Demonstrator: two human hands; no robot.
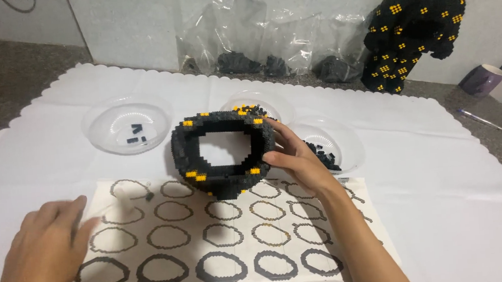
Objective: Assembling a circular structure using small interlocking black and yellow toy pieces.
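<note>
Right hand: the right hand (295, 155) reaches in from the lower right and grips the right wall of a black brick ring (222, 151), fingers curled over its rim and palm against the outside.
Left hand: the left hand (45, 249) lies open and flat, palm down, on the left part of a printed sheet (210, 236); it holds nothing.
Black brick ring: a hollow, bowl-like ring of small black bricks with a few yellow ones, tilted so its opening faces the camera, resting at the top edge of the printed sheet, in the middle of the table.
Printed sheet: pale paper showing rows of ring outlines, thinner at the top and thicker toward the bottom.
Bowls: three clear plastic bowls stand behind the ring. The left bowl (125, 126) holds a few black pieces, the middle bowl (277, 101) is mostly hidden behind the ring, and the right bowl (344, 138) holds a heap of black pieces just beside the right hand.
Cloth: a white scalloped cloth (438, 164) covers the table.
Far edge: clear bags (268, 35) of dark pieces lean on the wall; to their right stands a black and yellow brick figure (412, 29), then a purple mug (482, 79) and a pen (481, 119).
</note>
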